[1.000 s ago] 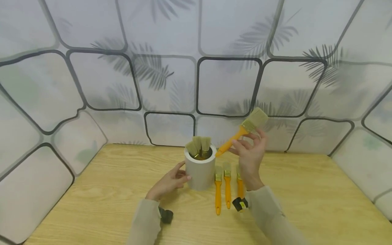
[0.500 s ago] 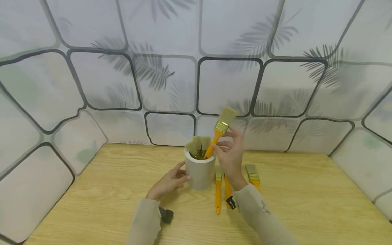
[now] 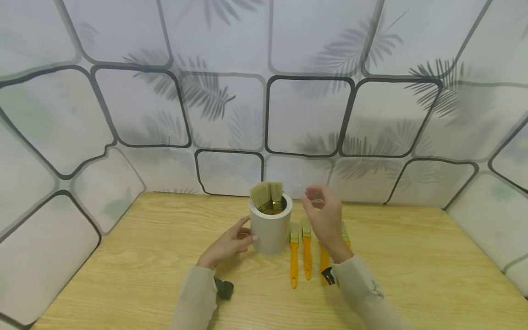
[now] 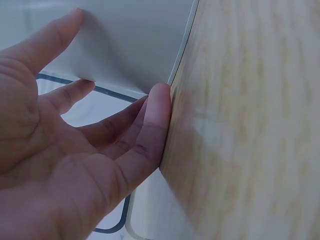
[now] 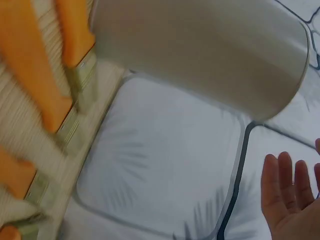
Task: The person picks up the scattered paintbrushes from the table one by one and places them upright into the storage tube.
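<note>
A light grey cylindrical container (image 3: 270, 236) stands upright on the wooden table, with several paintbrushes (image 3: 267, 195) inside, bristles up. My left hand (image 3: 228, 246) touches the container's left side; in the left wrist view its fingertips (image 4: 159, 100) lie low against the wall, near the tabletop. Just right of the container's rim hovers my right hand (image 3: 326, 215), fingers loosely bent and holding nothing. In the right wrist view its fingers (image 5: 285, 180) are apart from the container (image 5: 200, 45). Below that hand, yellow-handled paintbrushes (image 3: 294, 263) lie in a row; my hand and sleeve partly hide those at the right.
The pale wood table (image 3: 144, 270) reaches back to a white wall (image 3: 307, 114) patterned with dark outlines and leaves. Walls also rise at left and right. A small black device (image 3: 224, 289) sits at my left wrist and another (image 3: 328, 276) at my right.
My right hand brought a paintbrush leftward over the container and let it go inside. It has since drawn back to the right, without a brush. My left hand stayed in place.
</note>
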The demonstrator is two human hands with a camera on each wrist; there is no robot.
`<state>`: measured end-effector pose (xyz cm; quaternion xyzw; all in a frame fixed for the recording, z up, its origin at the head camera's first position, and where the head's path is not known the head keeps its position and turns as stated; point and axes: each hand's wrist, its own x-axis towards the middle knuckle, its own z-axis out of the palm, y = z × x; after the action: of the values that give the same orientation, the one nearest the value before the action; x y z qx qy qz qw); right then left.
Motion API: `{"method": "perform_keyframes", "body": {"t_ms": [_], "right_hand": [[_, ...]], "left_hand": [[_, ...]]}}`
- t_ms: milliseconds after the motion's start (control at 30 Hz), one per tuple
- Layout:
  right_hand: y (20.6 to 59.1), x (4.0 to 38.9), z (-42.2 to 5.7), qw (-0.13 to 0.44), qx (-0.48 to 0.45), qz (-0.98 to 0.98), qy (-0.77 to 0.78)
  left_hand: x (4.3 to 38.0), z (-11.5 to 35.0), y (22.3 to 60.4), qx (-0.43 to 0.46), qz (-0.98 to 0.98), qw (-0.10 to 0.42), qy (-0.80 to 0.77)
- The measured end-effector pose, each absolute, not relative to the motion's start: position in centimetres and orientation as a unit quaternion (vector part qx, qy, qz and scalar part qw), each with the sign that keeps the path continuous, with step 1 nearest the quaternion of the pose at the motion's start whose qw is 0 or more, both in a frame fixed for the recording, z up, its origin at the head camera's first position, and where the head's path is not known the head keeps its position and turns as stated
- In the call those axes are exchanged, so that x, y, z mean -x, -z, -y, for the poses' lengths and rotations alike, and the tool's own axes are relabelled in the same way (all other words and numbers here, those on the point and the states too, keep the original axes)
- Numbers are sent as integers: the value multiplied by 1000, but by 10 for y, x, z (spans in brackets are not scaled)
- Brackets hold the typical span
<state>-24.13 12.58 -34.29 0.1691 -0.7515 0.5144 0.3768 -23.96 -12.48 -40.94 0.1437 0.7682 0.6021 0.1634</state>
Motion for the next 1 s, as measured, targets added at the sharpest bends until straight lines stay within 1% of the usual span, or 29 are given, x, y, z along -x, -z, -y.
{"method": "perform_keyframes", "body": {"t_ms": [100,300,400,533,767,1000], "right_hand": [[344,240,-141,352,-144,777,-502],[345,234,-166,268,-89,835,-472],[346,232,-175,235,-69,855,-457],[347,230,-187,211,-54,868,-446],[349,229,-206,186,-47,884,-426],[352,223,-218,134,-39,886,-442]], "left_hand": [[240,125,408,-146,-769,162,-601],[240,125,408,-146,-771,162,-598],[241,125,408,-143,-771,162,-599],[241,125,409,-140,-771,164,-600],[240,124,408,-139,-768,165,-603],[241,124,410,-133,-770,166,-601]]}}
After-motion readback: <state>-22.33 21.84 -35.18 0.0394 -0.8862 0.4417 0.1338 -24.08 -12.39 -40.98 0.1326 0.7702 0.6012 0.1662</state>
